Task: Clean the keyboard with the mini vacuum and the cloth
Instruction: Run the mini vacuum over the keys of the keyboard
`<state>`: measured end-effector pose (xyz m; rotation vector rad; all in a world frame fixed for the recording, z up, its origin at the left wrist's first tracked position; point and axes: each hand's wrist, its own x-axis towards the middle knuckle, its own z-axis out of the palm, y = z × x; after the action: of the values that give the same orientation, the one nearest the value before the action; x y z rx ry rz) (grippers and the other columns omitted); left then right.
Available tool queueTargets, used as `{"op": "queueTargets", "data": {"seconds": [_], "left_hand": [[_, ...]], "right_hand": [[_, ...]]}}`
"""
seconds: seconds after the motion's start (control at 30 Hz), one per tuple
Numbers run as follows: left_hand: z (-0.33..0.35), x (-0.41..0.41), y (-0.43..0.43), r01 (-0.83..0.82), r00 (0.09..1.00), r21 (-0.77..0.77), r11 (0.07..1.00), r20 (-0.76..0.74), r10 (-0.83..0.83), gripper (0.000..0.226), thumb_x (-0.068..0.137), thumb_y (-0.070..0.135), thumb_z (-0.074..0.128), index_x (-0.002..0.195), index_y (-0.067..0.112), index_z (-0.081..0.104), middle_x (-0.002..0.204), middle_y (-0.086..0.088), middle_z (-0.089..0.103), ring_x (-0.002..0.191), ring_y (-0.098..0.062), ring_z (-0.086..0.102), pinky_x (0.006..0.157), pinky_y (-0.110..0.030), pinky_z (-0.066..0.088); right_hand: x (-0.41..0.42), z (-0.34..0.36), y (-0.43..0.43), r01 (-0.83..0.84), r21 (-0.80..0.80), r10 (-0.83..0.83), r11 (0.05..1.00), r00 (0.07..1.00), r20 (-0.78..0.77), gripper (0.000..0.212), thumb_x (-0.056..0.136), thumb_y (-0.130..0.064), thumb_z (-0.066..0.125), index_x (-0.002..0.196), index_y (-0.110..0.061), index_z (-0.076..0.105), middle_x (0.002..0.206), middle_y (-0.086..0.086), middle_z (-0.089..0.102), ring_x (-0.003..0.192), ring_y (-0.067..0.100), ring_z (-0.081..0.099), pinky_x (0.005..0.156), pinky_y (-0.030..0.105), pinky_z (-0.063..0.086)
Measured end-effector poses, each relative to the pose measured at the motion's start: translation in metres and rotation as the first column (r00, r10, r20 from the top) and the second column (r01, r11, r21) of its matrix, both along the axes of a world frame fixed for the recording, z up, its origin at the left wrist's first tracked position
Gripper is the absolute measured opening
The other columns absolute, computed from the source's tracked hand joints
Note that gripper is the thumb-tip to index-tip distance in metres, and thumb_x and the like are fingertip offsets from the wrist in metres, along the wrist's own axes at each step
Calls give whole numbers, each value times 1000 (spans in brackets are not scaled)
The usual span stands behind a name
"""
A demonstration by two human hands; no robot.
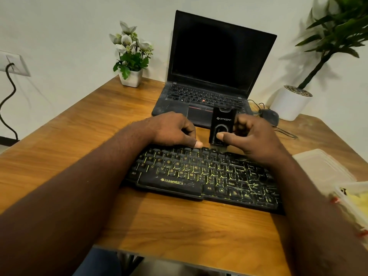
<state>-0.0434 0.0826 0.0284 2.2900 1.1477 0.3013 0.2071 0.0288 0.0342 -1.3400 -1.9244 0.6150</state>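
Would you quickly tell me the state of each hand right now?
Left hand: fingers curled, thumb on the keyboard's far edge; grip cannot be told.
Right hand: closed around the mini vacuum.

The surface (79,136) is showing smooth grained wood; the keyboard (199,176) is looking matt, scuffed black plastic; the mini vacuum (222,120) is gleaming glossy black.

Both arms are bare from the frame edge down, left forearm (89,186) and right forearm (310,196), with fine hair showing on the left one. The left hand (171,129) has a short-trimmed thumbnail (198,144); the right hand (253,138) nails are too blurry to call. At the bottom edge there's some blue fabric (99,263), looks like a trouser leg.
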Motion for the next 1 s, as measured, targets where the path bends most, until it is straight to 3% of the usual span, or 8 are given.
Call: {"op": "queueTargets", "data": {"seconds": [0.07,0.2,0.33,0.4,0.53,0.7,0.8,1.0], "left_hand": [[1,-2,-5,-27,999,35,999,-21,28,28,90,56,70,85,28,73,73,17,69,64,7,60,67,-26,42],[0,-27,-23,-145,982,266,953,-82,172,32,91,63,63,88,32,71,85,15,69,79,-1,61,73,-32,49],[-11,-69,-67,-245,939,567,786,-64,338,53,90,78,43,100,35,72,103,19,67,102,-8,53,89,-39,44],[-20,-85,-96,-287,935,620,731,15,354,54,91,77,39,103,36,73,108,20,69,108,-9,54,94,-41,41],[-37,-102,-138,-357,912,628,692,75,403,59,88,79,46,118,36,71,123,15,67,117,-14,48,93,-42,38],[-38,-103,-143,-408,900,513,755,88,426,77,73,94,46,131,44,61,135,17,56,127,-13,39,101,-45,36],[-36,-104,-141,-425,899,414,805,91,428,85,67,99,46,134,48,55,138,18,52,127,-9,35,102,-46,39],[-35,-103,-142,-446,891,373,813,107,440,91,60,101,53,135,50,54,137,21,49,127,-7,34,102,-47,44]], "right_hand": [[-9,-3,2,-28,14,27,1000,999,36,25,88,-27,80,111,-24,69,96,-4,75,83,4,71,68,17,56],[-1,-3,4,39,44,-41,998,997,58,25,87,-33,80,108,-26,70,93,-5,75,81,6,70,68,18,57],[2,-2,0,51,54,-54,997,997,52,25,87,-34,79,109,-25,69,90,-5,73,76,1,67,62,11,51],[-10,-2,-1,15,54,-18,998,998,54,31,87,-33,80,114,-25,69,93,-7,72,79,0,67,64,13,52],[-35,-2,1,-38,83,32,996,997,75,38,85,-38,82,118,-27,69,95,-10,73,83,3,68,69,18,53],[-59,-1,12,-55,69,49,996,996,78,37,85,-35,83,118,-25,70,97,-9,74,88,5,69,75,23,57],[-84,1,17,-90,58,86,994,994,72,37,85,-33,83,118,-24,69,100,-11,73,91,2,69,75,18,53],[-112,2,21,-134,48,131,990,989,69,37,86,-31,83,119,-24,68,99,-13,70,89,1,66,72,18,48]]}}
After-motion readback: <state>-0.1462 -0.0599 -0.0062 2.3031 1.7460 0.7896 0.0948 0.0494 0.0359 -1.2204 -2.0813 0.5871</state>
